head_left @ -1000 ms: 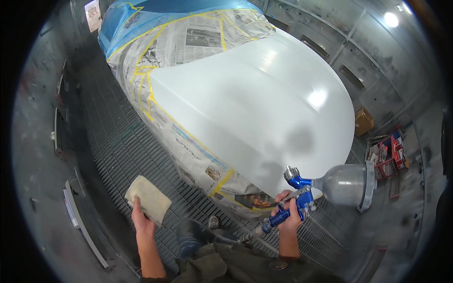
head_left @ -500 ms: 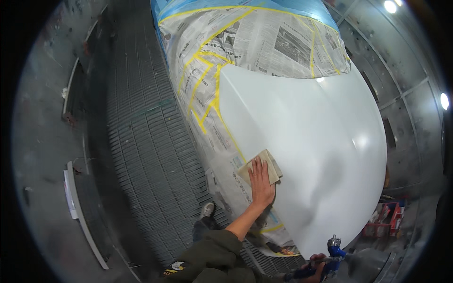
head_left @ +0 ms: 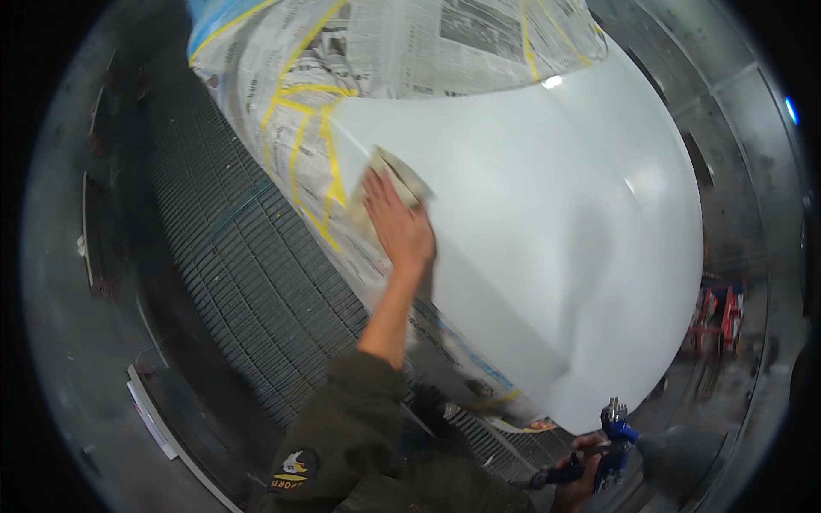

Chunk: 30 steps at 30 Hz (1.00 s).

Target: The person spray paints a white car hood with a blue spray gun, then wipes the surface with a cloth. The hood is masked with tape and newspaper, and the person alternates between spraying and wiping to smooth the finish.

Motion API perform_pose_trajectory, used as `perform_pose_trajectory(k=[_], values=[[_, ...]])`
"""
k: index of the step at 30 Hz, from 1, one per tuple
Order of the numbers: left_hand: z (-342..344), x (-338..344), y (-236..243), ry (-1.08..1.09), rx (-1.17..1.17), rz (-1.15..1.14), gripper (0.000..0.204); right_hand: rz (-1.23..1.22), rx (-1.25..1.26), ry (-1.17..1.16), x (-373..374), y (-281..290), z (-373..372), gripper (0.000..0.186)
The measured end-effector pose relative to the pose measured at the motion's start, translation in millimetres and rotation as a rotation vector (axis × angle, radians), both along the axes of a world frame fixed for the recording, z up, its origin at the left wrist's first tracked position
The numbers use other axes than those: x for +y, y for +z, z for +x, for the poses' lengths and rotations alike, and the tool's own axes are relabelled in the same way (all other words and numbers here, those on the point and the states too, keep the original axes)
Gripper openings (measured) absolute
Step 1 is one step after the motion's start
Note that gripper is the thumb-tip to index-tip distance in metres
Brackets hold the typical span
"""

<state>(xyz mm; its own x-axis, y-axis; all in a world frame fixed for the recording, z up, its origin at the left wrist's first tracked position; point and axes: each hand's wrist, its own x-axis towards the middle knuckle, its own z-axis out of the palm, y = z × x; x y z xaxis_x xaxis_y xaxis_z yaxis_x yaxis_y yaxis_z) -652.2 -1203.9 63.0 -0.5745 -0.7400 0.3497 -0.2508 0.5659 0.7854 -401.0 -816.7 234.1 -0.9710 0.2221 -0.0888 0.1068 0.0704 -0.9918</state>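
My left hand (head_left: 398, 220) presses a folded cream cloth (head_left: 398, 171) with fingers together against the upper left edge of a pale car bonnet (head_left: 530, 239), beside newspaper masking (head_left: 470, 47) fixed with yellow tape (head_left: 333, 158). Low at the right, my right hand (head_left: 580, 470) is closed round a blue spray gun (head_left: 614, 432) with a translucent grey cup (head_left: 676, 462), near the bonnet's front tip.
A grated floor (head_left: 239, 274) runs along the car's left side. Metal booth walls (head_left: 748, 154) surround it, with panels (head_left: 154, 410) leaning at the left. A red bin of items (head_left: 718, 316) sits at the right. Blue film (head_left: 214, 21) covers the car further back.
My left hand brought the cloth from the lower left onto the bonnet, then slid it up along the taped edge. The spray gun dropped lower in view as my head turned.
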Motion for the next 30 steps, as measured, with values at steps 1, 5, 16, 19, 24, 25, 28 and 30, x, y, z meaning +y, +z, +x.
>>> perform_pose_trajectory(k=[1, 5, 16, 19, 24, 25, 28, 30], values=[[21, 43, 0, -0.109, -0.006, -0.005, 0.077, 0.030, 0.012, -0.021, -6, 3, 1, 0.045], [132, 190, -32, -0.874, -0.367, -0.173, 0.078, -0.105, -0.022, 0.040, 9, 3, 1, 0.051], [59, 42, -84, -0.391, 0.027, -0.298, 0.073, -0.182, 0.008, -0.134, 55, -22, 14, 0.048], [91, 101, -103, -0.637, -0.110, -0.481, 0.082, -0.196, -0.041, -0.224, 66, -23, 16, 0.045], [129, 188, -100, -1.423, -0.351, -0.833, 0.076, -0.229, -0.077, -0.362, 68, -37, 22, 0.043], [130, 209, -97, -1.472, -0.324, -0.942, 0.074, -0.237, -0.074, -0.399, 72, -43, 25, 0.043], [120, 251, -85, -1.730, -0.315, -0.949, 0.069, -0.241, -0.051, -0.487, 75, -55, 33, 0.045], [112, 277, -88, -1.846, -0.236, -0.974, 0.066, -0.248, -0.034, -0.562, 72, -64, 37, 0.045]])
